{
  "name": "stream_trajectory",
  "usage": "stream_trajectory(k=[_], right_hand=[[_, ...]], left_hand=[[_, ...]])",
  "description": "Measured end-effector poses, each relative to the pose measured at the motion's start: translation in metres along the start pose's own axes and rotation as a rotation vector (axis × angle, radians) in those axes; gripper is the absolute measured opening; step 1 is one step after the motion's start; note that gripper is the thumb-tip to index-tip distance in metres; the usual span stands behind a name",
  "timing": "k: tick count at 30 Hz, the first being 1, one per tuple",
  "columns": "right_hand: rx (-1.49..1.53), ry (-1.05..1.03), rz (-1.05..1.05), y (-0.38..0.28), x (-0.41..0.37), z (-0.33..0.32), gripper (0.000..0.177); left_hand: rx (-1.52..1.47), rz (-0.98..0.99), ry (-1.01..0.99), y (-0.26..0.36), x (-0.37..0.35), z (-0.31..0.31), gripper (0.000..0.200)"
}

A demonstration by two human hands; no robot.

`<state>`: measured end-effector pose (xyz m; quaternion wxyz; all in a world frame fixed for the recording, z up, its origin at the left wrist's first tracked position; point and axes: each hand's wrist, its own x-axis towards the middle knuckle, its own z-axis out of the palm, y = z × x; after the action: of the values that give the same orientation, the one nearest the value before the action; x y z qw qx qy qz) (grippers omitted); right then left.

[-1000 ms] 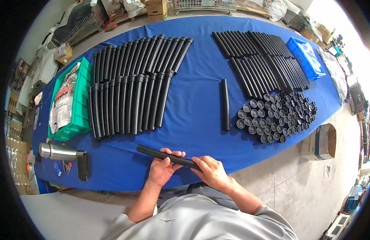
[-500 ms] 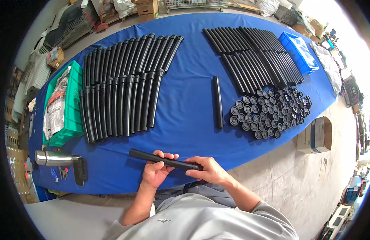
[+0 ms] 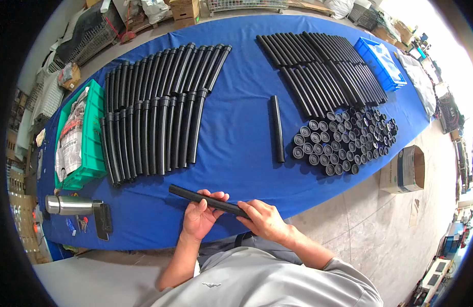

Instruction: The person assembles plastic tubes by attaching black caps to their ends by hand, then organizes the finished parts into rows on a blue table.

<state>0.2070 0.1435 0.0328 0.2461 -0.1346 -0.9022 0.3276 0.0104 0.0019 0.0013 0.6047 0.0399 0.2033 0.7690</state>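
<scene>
A black plastic tube (image 3: 188, 194) slants across in front of me, over the near edge of the table. My left hand (image 3: 201, 215) is closed round its middle, thumb on the near side and fingers behind. At the tube's right end my right hand (image 3: 264, 220) is wrapped over it, so that end is hidden. Beyond my hands a single black tube (image 3: 277, 130) lies on the blue cloth. To its right are many round black end caps (image 3: 326, 148) in a cluster.
Rows of capped black tubes (image 3: 159, 133) lie at left beside a green crate (image 3: 95, 138). More plain tubes (image 3: 313, 87) lie at back right near a blue basket (image 3: 372, 59). A steel flask (image 3: 70, 205) and a phone (image 3: 102, 221) lie front left. A cardboard box (image 3: 403, 171) is on the floor.
The tube has tilted a little more, its right end hidden deeper in my right hand. My right hand's fingers have closed further over that end. My left hand keeps its hold.
</scene>
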Motion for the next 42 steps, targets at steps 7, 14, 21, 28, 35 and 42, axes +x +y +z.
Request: stream_trajectory(k=[7,14,21,28,35,42], right_hand=[[0.077,-0.105,0.113,-0.005,0.005,-0.012,0.041],[0.537,-0.508,0.653,-0.012,0.027,-0.04,0.042],[0.392,-0.242,0.298,-0.008,0.012,-0.024,0.044],[0.172,-0.112,0.156,-0.01,0.013,-0.021,0.039],[0.066,-0.093,0.096,-0.005,0.007,-0.012,0.043],[0.306,-0.183,0.291,-0.01,0.017,-0.028,0.038]], left_hand=[[0.019,-0.012,0.0,0.001,0.002,0.003,0.025],[0.034,-0.019,-0.034,0.002,0.0,-0.003,0.026],[-0.011,-0.007,-0.038,0.001,0.0,-0.008,0.027],[-0.005,-0.005,-0.021,0.0,0.0,-0.001,0.026],[-0.033,-0.002,-0.007,0.001,0.001,-0.003,0.025],[-0.023,-0.012,-0.018,0.001,0.001,-0.003,0.026]])
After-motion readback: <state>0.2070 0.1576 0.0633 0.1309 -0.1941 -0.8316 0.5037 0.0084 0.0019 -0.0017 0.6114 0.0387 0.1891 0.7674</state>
